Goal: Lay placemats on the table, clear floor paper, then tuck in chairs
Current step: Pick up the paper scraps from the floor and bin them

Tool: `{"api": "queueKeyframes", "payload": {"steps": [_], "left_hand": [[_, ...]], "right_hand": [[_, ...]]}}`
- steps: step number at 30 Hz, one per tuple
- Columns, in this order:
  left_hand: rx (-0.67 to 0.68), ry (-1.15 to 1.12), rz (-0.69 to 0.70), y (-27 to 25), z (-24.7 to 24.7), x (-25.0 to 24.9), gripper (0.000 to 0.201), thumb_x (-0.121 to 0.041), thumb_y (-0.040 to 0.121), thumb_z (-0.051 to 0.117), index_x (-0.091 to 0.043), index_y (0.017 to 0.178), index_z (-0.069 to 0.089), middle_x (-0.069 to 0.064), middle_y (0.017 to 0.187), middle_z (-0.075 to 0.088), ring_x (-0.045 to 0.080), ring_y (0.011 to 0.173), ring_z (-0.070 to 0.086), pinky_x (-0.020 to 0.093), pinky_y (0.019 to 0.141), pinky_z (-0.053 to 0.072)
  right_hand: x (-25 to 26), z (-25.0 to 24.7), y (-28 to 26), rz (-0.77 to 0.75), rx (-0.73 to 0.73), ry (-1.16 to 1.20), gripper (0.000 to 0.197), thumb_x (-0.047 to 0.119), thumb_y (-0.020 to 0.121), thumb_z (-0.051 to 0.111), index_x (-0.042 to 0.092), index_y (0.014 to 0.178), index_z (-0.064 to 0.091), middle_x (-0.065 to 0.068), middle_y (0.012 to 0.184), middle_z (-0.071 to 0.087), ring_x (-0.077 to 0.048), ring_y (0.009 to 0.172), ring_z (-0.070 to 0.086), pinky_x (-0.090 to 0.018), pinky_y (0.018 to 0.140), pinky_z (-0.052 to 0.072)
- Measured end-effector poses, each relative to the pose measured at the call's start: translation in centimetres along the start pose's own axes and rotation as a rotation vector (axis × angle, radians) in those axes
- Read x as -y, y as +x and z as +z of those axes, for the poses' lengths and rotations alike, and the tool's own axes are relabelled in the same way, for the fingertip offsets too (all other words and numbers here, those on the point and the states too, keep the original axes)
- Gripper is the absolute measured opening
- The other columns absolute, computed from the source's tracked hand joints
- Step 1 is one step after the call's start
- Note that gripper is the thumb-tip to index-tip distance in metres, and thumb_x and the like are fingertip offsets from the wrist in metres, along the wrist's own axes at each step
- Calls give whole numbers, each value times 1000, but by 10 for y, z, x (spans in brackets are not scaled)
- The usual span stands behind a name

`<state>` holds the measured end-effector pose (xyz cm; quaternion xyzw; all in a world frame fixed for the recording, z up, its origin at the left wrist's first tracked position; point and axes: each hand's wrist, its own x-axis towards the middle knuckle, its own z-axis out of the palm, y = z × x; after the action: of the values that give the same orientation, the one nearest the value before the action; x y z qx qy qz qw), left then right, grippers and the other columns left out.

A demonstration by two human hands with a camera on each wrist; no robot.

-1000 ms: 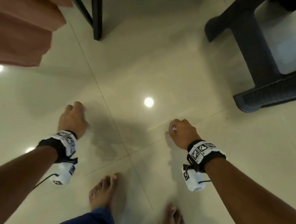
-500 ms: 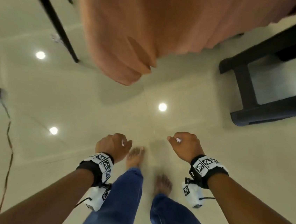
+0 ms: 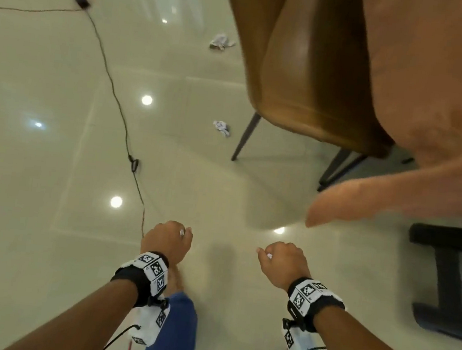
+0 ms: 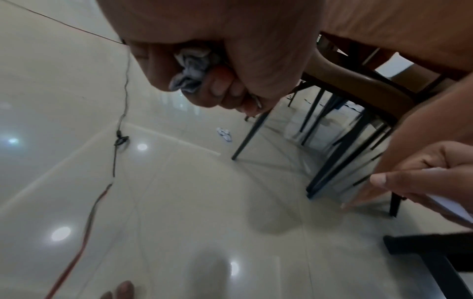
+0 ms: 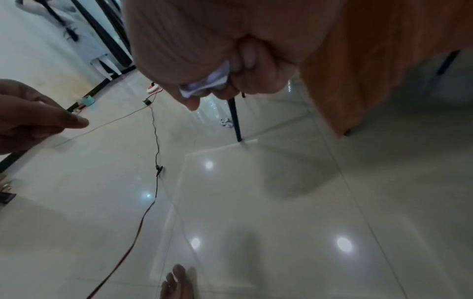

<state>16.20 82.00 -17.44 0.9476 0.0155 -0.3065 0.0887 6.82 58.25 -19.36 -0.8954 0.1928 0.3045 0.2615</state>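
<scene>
Both my hands hang in front of me over the tiled floor. My left hand (image 3: 167, 242) is curled into a fist round a crumpled white paper (image 4: 192, 68). In my right hand (image 3: 280, 261), the fingers grip another crumpled paper (image 5: 207, 83). Ahead on the floor, a small paper ball (image 3: 221, 127) lies by the front leg of a brown chair (image 3: 306, 68). A second paper scrap (image 3: 221, 42) lies farther off, left of the chair. An orange tablecloth (image 3: 432, 96) hangs over the table at the right, beside the chair.
A thin black cable (image 3: 113, 88) with a small box runs across the floor on the left, down to my left hand's side. A black frame (image 3: 446, 283) stands on the floor at the right. My bare feet and blue trousers are below.
The view has swung left and forward: the chair, the cable and two floor papers have come into sight. Both hands stay closed on their papers and have moved along with me.
</scene>
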Motion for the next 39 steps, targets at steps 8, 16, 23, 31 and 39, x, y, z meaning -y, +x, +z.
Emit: {"api": "queueKeyframes", "payload": {"steps": [8, 16, 23, 31, 39], "left_hand": [[-42, -307, -42, 80, -139, 131, 23, -18, 77, 61, -23, 99, 53, -1, 93, 57, 20, 83, 56, 28, 73, 42], [-159, -413, -22, 173, -251, 167, 28, -1, 75, 60, -20, 96, 61, -2, 100, 57, 15, 85, 53, 25, 78, 42], [-146, -466, 11, 301, -314, 129, 35, 4, 80, 51, -21, 102, 60, -5, 105, 53, 14, 88, 53, 22, 77, 37], [56, -437, 169, 459, -374, 37, 36, 0, 83, 48, -23, 109, 58, -5, 107, 52, 12, 88, 50, 24, 80, 39], [251, -259, 402, 612, -407, -53, 33, -6, 81, 55, -22, 110, 57, 0, 113, 55, 12, 83, 51, 6, 71, 31]], "right_hand": [[226, -2, 82, -116, 234, 159, 35, 22, 77, 52, 31, 110, 48, 1, 93, 66, -24, 91, 60, -31, 81, 50], [361, -27, 183, -95, 236, 157, 35, 5, 82, 47, 27, 81, 75, 1, 108, 71, -21, 105, 62, -24, 90, 48], [411, -85, 311, -18, 181, 61, 28, 15, 89, 55, 27, 105, 75, 1, 118, 70, -21, 109, 64, -20, 89, 49], [427, -175, 439, 202, 64, 35, 49, 49, 87, 58, 13, 54, 58, -4, 65, 64, -28, 78, 63, -29, 64, 52], [372, -194, 528, 537, 33, 290, 33, 46, 83, 56, 20, 93, 72, 0, 105, 73, -28, 96, 67, -34, 83, 54]]}}
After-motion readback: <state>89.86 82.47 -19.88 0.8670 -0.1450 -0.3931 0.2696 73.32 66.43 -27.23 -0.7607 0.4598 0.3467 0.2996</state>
